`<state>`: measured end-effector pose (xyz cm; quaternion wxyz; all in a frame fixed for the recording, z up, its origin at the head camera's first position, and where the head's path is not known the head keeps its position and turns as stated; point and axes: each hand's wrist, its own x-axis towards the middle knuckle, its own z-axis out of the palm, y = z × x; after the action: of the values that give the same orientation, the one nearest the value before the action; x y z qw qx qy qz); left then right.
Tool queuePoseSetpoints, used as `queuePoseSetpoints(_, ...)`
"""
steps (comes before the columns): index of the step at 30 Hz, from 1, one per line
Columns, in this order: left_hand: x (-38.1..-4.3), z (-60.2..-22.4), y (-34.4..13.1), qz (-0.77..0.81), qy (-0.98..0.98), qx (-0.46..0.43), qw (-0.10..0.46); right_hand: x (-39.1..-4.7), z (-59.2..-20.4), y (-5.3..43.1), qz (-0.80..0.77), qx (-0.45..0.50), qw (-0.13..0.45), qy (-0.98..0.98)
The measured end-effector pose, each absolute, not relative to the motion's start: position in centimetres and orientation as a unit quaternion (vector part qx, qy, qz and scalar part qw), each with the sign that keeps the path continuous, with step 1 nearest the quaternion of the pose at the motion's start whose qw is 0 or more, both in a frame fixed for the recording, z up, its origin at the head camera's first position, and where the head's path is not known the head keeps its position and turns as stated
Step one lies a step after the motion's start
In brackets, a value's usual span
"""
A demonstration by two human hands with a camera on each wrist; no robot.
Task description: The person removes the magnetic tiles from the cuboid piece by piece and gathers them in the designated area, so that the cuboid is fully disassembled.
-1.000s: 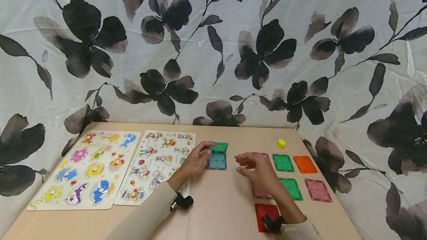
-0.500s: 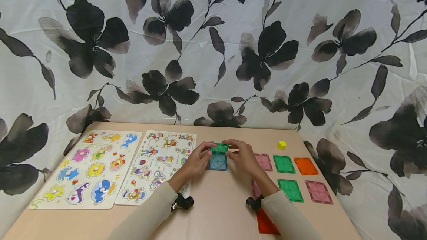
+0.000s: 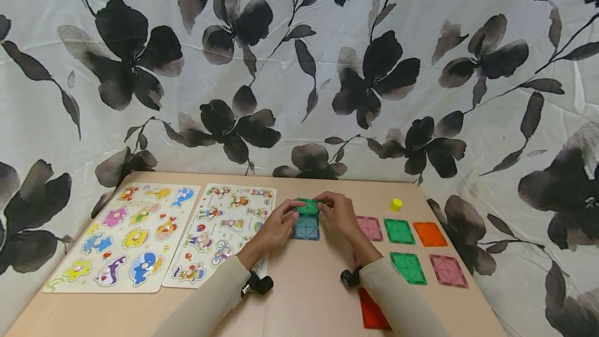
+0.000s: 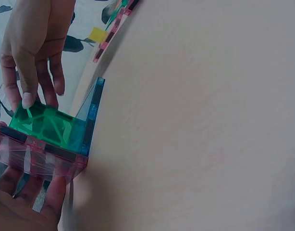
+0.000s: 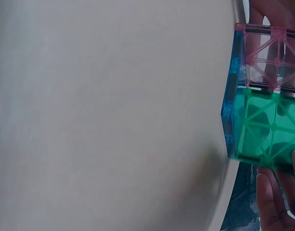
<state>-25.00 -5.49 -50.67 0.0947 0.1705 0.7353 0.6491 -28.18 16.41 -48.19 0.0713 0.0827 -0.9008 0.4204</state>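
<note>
A small build of see-through magnetic tiles stands at mid-table between my hands. The blue tile (image 3: 306, 228) faces my side; a green tile (image 3: 307, 206) stands at an angle to it, and a pink tile (image 5: 272, 60) joins it in the wrist views. My left hand (image 3: 277, 227) holds the pink tile, its fingers showing through the plastic in the right wrist view. Thumb and fingers of my right hand (image 3: 340, 217) pinch the green tile's edge, seen clearest in the left wrist view. The hands hide parts of the build in the head view.
Two picture puzzle boards, one with sea animals (image 3: 124, 238) and one with figures (image 3: 220, 233), lie left. Loose tiles lie right: green (image 3: 399, 231), orange (image 3: 430, 234), pink (image 3: 448, 270) and red (image 3: 373, 312). A yellow cylinder (image 3: 396, 204) stands behind them. Floral cloth (image 3: 299, 87) hangs behind.
My right hand has come left from above the loose tiles and taken hold of the green tile, which has shifted slightly. My left hand stays at the build's left side.
</note>
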Motion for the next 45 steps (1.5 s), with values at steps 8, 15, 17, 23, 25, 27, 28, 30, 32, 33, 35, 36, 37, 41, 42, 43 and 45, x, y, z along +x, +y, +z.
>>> queuePoseSetpoints(8, -24.8, -50.8, -5.3, 0.653, 0.734, 0.156, 0.1, -28.5, -48.2, 16.4, 0.476, 0.015, 0.057, -0.878)
queuePoseSetpoints(15, -24.5, -50.9, -5.2, 0.66, 0.728, 0.158, 0.094, -28.6, -48.3, 16.6, 0.497, -0.011, 0.062, -0.866)
queuePoseSetpoints(17, -24.5, -50.9, -5.2, 0.658, 0.73, 0.157, 0.096, -28.5, -48.3, 16.7, 0.505, -0.022, 0.063, -0.86)
queuePoseSetpoints(23, -24.5, -50.8, -5.2, 0.652, 0.736, 0.151, 0.1, -28.2, -47.6, 17.5, 0.529, -0.034, 0.073, -0.845)
queuePoseSetpoints(25, -24.5, -50.8, -5.3, 0.653, 0.736, 0.15, 0.101, -28.0, -47.2, 18.0, 0.53, -0.03, 0.074, -0.844)
queuePoseSetpoints(27, -24.6, -50.9, -5.3, 0.654, 0.735, 0.149, 0.101, -27.6, -46.8, 18.6, 0.53, -0.027, 0.071, -0.844)
queuePoseSetpoints(28, -24.6, -50.9, -5.3, 0.655, 0.733, 0.15, 0.101, -27.4, -46.7, 18.9, 0.53, -0.022, 0.07, -0.845)
queuePoseSetpoints(30, -24.6, -50.9, -5.4, 0.658, 0.73, 0.152, 0.103, -26.9, -46.2, 19.6, 0.523, -0.016, 0.067, -0.85)
queuePoseSetpoints(32, -24.6, -50.9, -5.4, 0.659, 0.729, 0.153, 0.103, -26.4, -45.7, 20.3, 0.514, -0.005, 0.063, -0.855)
queuePoseSetpoints(33, -24.7, -50.8, -5.5, 0.66, 0.728, 0.154, 0.103, -26.0, -45.4, 20.7, 0.51, 0.003, 0.063, -0.858)
queuePoseSetpoints(35, -24.7, -50.8, -5.5, 0.66, 0.728, 0.154, 0.103, -25.3, -44.9, 21.4, 0.501, 0.017, 0.063, -0.863)
queuePoseSetpoints(36, -24.7, -50.8, -5.5, 0.66, 0.728, 0.154, 0.102, -25.0, -44.7, 21.8, 0.499, 0.025, 0.063, -0.864)
queuePoseSetpoints(37, -24.8, -50.8, -5.6, 0.66, 0.729, 0.153, 0.101, -24.6, -44.5, 22.2, 0.495, 0.031, 0.061, -0.866)
queuePoseSetpoints(41, -24.8, -50.6, -5.6, 0.657, 0.732, 0.152, 0.098, -23.0, -44.0, 23.9, 0.481, 0.048, 0.052, -0.874)
queuePoseSetpoints(42, -24.8, -50.6, -5.7, 0.656, 0.733, 0.153, 0.096, -22.6, -44.0, 24.4, 0.479, 0.05, 0.049, -0.875)
queuePoseSetpoints(43, -24.8, -50.6, -5.7, 0.655, 0.733, 0.154, 0.096, -22.2, -43.9, 24.9, 0.476, 0.05, 0.047, -0.877)
queuePoseSetpoints(45, -24.9, -50.6, -5.7, 0.654, 0.735, 0.155, 0.095, -21.4, -43.9, 25.9, 0.473, 0.044, 0.038, -0.879)
